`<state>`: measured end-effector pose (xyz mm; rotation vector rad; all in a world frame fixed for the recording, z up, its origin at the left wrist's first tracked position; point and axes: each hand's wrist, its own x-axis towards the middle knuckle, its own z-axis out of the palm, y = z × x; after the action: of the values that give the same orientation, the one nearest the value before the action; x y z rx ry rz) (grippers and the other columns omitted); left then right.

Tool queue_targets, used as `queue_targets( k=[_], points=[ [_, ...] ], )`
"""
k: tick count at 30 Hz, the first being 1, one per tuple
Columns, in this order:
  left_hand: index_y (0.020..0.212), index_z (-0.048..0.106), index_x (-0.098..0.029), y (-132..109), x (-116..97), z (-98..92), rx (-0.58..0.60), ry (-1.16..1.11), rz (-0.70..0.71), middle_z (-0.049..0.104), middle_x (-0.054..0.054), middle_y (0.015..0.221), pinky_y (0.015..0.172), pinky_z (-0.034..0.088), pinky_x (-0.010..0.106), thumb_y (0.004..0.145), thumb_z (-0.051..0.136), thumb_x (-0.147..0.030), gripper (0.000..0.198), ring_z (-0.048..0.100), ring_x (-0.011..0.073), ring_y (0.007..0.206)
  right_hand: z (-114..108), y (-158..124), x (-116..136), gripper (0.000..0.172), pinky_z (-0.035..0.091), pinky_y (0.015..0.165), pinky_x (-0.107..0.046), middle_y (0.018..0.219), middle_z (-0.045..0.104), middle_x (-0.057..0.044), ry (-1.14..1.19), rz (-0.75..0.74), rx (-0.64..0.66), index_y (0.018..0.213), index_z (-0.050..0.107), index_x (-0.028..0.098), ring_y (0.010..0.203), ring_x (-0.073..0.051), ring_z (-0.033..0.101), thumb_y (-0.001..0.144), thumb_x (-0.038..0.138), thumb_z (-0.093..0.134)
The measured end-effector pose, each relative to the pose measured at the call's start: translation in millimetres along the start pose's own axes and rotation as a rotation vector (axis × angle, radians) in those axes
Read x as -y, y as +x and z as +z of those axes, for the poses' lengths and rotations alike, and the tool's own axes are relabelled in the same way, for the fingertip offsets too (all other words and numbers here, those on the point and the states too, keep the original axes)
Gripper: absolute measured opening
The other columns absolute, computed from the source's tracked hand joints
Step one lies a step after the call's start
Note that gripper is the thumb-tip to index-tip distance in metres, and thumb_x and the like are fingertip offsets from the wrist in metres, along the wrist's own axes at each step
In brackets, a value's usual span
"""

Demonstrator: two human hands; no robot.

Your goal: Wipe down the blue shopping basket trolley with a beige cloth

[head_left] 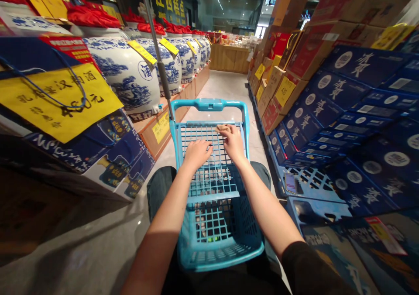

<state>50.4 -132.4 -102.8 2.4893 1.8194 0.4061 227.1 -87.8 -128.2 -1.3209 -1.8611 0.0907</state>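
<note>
Gripping the top edge of a blue plastic mesh shopping cart (212, 197), the right hand (232, 143) curls over its rim, while the left hand (197, 153) rests loosely on the grid, not clenched. The cart stands mid-aisle on a pale polished floor (225, 90), between white-and-blue porcelain liquor jars (126, 74) on a wooden platform (150, 140) at left and dark-blue cartons (347, 81) beside brown cardboard boxes (275, 81) at right, with a wooden counter (229, 59) at the far end.
</note>
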Motion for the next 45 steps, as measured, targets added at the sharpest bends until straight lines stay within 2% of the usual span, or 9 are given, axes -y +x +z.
queue_targets(
  k=[4,10,17,24,28,33,35,40,45],
  points=[
    [0.133,0.074,-0.020,1,0,-1.5,0.010,0.010,-0.008,0.076,0.013,0.129,0.109,0.049,0.045,0.109,0.046,-0.033,0.039,0.068,0.0323,0.125,6,3,6,0.053,0.047,0.119,-0.047,0.143,0.064,-0.012,0.062,-0.115,0.079,0.112,0.083,0.021,0.132,-0.029,0.057,0.080,-0.004,0.048],
    [0.131,0.074,-0.020,0,-2,-2.1,0.006,-0.003,-0.007,0.077,0.012,0.127,0.108,0.049,0.047,0.109,0.045,-0.033,0.039,0.068,0.0329,0.125,-8,9,-21,0.050,0.046,0.118,-0.053,0.145,0.061,-0.012,0.055,0.117,-0.117,0.112,0.082,0.021,0.132,-0.031,0.055,0.083,0.000,0.048],
    [0.131,0.074,-0.019,1,-3,-0.6,0.011,0.010,-0.020,0.076,0.013,0.127,0.108,0.049,0.046,0.108,0.045,-0.032,0.039,0.067,0.0333,0.125,10,5,7,0.048,0.047,0.118,-0.046,0.144,0.063,-0.007,0.127,-0.140,0.153,0.115,0.080,0.025,0.135,-0.028,0.054,0.087,0.001,0.050],
    [0.131,0.074,-0.020,1,-2,0.4,0.002,-0.013,-0.020,0.077,0.012,0.128,0.108,0.048,0.046,0.109,0.044,-0.034,0.040,0.066,0.0326,0.125,-3,13,-22,0.042,0.041,0.121,-0.058,0.147,0.058,-0.013,0.061,0.107,-0.057,0.116,0.078,0.020,0.135,-0.033,0.050,0.090,0.004,0.049],
    [0.132,0.074,-0.019,1,-4,-0.9,0.016,-0.010,-0.020,0.076,0.013,0.128,0.108,0.047,0.045,0.109,0.044,-0.033,0.040,0.066,0.0322,0.126,2,5,-9,0.042,0.043,0.120,-0.060,0.155,0.053,-0.014,0.008,0.022,0.024,0.120,0.077,0.018,0.139,-0.036,0.046,0.087,0.006,0.054],
    [0.131,0.074,-0.020,0,-2,-0.2,0.003,-0.001,-0.007,0.077,0.013,0.126,0.108,0.048,0.045,0.109,0.045,-0.033,0.039,0.066,0.0318,0.125,5,1,8,0.045,0.050,0.112,-0.057,0.151,0.060,-0.011,-0.015,-0.090,0.139,0.115,0.081,0.022,0.131,-0.036,0.051,0.085,0.003,0.053],
    [0.131,0.074,-0.021,0,-1,0.8,-0.005,0.000,-0.003,0.077,0.012,0.125,0.108,0.048,0.045,0.110,0.044,-0.034,0.039,0.066,0.0314,0.124,-1,5,-1,0.048,0.049,0.114,-0.056,0.150,0.060,-0.011,-0.013,-0.042,0.113,0.116,0.081,0.022,0.129,-0.035,0.053,0.086,0.002,0.050],
    [0.131,0.075,-0.020,0,0,1.4,-0.007,-0.024,0.001,0.077,0.012,0.125,0.109,0.048,0.046,0.110,0.044,-0.034,0.040,0.066,0.0322,0.124,-6,9,-21,0.056,0.046,0.119,-0.056,0.153,0.055,-0.013,0.002,0.106,-0.107,0.130,0.075,0.021,0.135,-0.033,0.052,0.085,0.003,0.048],
    [0.131,0.074,-0.019,1,-3,-1.7,0.007,0.008,-0.009,0.076,0.013,0.126,0.107,0.049,0.046,0.110,0.045,-0.032,0.039,0.067,0.0327,0.124,10,3,3,0.057,0.047,0.119,-0.049,0.152,0.059,-0.010,0.026,-0.067,0.086,0.124,0.078,0.021,0.134,-0.030,0.054,0.082,-0.001,0.045]
  ],
)
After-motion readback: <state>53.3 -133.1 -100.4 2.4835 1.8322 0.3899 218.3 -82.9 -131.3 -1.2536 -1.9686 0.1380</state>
